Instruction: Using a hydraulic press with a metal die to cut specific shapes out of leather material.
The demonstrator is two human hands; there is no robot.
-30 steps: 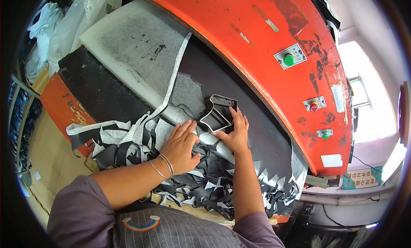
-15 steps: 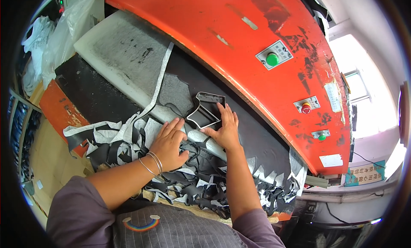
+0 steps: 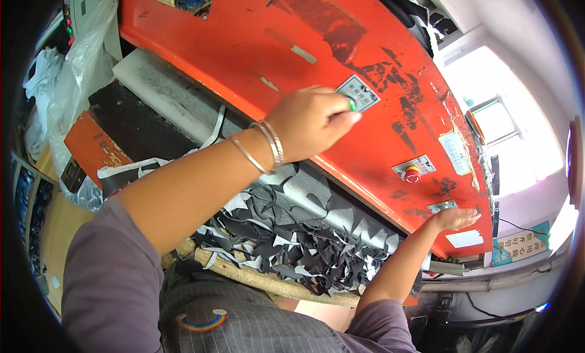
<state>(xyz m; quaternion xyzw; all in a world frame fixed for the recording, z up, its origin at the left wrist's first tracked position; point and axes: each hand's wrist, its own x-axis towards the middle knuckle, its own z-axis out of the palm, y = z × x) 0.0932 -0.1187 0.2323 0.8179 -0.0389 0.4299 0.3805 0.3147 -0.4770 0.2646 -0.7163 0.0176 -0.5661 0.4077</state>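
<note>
Window point(image 3: 496, 121) bright; black and grey scraps point(image 3: 304, 249) heaped below worn red panel point(image 3: 207, 54). Round, glossy green button point(image 3: 352, 104) on panel, left hand point(image 3: 311, 124) against it; right hand point(image 3: 456, 219) lower. I can't tell either grip.

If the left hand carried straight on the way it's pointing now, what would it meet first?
Most likely the green button on the red machine panel: it sits right at the left hand's fingertips, though this view can't settle whether they already touch.

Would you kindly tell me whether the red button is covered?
Uncovered: the red button shows whole, with the left hand and right hand apart from it.
</note>
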